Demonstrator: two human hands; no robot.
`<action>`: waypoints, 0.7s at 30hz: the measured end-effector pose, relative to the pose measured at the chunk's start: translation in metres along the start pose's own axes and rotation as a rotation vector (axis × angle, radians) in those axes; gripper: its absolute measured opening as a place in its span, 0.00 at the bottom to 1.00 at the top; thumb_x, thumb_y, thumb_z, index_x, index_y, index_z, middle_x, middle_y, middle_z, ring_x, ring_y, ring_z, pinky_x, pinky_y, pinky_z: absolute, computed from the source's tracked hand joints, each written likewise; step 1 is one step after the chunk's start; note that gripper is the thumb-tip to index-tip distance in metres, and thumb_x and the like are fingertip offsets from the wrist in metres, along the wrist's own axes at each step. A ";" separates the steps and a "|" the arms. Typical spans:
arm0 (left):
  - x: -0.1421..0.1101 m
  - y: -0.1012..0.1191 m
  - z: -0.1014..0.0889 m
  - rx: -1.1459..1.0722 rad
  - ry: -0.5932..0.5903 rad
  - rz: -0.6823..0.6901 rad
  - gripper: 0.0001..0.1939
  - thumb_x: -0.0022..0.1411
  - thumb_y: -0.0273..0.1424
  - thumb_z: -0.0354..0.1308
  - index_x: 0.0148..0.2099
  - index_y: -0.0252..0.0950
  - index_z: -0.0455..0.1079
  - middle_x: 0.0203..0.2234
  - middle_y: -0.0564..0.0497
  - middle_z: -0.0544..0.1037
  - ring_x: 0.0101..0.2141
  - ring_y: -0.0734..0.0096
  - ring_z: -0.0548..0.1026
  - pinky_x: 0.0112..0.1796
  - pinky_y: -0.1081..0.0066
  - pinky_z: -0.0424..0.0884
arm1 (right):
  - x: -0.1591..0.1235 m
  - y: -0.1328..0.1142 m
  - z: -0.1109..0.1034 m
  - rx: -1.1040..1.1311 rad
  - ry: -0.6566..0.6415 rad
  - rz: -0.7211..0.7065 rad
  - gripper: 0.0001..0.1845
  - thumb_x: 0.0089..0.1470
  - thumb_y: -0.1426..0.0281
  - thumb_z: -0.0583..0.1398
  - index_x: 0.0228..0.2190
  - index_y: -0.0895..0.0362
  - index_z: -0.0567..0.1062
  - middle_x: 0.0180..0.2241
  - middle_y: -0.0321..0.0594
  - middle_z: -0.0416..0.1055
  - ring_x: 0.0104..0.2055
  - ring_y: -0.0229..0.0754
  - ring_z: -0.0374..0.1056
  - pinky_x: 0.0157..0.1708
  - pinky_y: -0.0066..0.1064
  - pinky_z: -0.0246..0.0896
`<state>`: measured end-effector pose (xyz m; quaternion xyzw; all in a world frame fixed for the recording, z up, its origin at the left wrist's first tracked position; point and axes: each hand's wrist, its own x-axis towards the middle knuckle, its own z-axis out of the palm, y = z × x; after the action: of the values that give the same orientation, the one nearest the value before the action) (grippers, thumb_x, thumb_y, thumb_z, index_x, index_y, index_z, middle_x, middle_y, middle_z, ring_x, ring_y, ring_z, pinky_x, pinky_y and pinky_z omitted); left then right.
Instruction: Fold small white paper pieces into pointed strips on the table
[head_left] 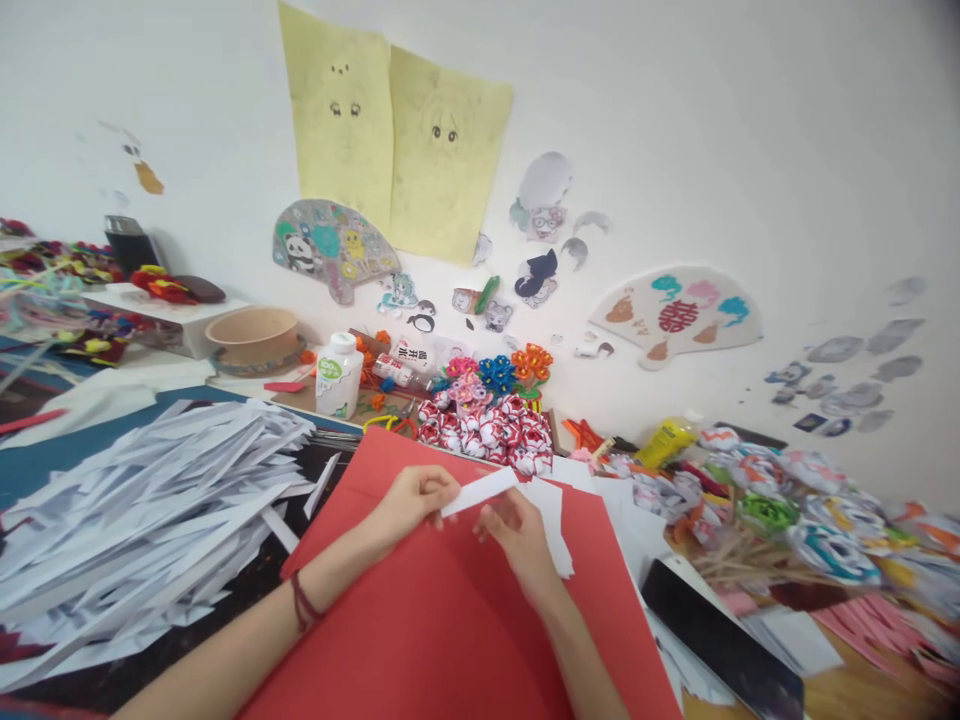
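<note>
A white paper strip (481,492) was pinched at its left end by the left hand (421,497) and steadied by the right hand's (516,530) curled fingers, above the red board's (450,600) far edge.

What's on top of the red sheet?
On the red sheet, white paper pieces lie partly behind the right hand. The left hand pinches a white strip above it. Whatever the arms cover is hidden.
</note>
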<state>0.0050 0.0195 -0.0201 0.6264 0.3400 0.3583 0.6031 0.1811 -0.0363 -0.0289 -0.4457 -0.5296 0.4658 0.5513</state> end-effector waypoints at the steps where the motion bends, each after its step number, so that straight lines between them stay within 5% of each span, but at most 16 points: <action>1: -0.002 0.000 0.004 -0.018 -0.034 -0.024 0.21 0.53 0.46 0.57 0.33 0.30 0.68 0.19 0.50 0.74 0.16 0.78 0.67 0.20 0.77 0.60 | 0.000 0.000 0.003 0.010 0.018 -0.017 0.22 0.48 0.61 0.62 0.44 0.58 0.72 0.31 0.40 0.73 0.27 0.39 0.68 0.26 0.28 0.64; 4: -0.006 0.002 0.012 0.036 -0.124 -0.026 0.20 0.56 0.46 0.54 0.34 0.30 0.68 0.21 0.49 0.75 0.19 0.76 0.69 0.22 0.76 0.62 | 0.000 0.001 0.005 -0.004 0.102 -0.048 0.17 0.48 0.62 0.62 0.38 0.59 0.73 0.33 0.42 0.74 0.30 0.41 0.68 0.28 0.29 0.64; 10: -0.012 0.014 0.014 0.391 -0.074 0.272 0.15 0.53 0.37 0.60 0.43 0.36 0.69 0.35 0.49 0.76 0.34 0.70 0.72 0.37 0.72 0.67 | 0.002 0.000 -0.001 0.017 0.130 -0.045 0.16 0.46 0.61 0.64 0.34 0.60 0.73 0.27 0.40 0.73 0.26 0.41 0.68 0.26 0.31 0.66; 21: -0.011 0.020 0.016 0.363 -0.176 0.203 0.12 0.57 0.35 0.57 0.41 0.33 0.70 0.32 0.48 0.77 0.33 0.70 0.73 0.36 0.73 0.68 | -0.001 -0.013 -0.005 -0.106 0.079 -0.062 0.15 0.44 0.63 0.65 0.35 0.57 0.75 0.29 0.40 0.75 0.31 0.44 0.71 0.31 0.31 0.66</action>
<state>0.0132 0.0007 -0.0008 0.7845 0.2803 0.2939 0.4686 0.1866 -0.0396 -0.0160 -0.4757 -0.5450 0.4021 0.5613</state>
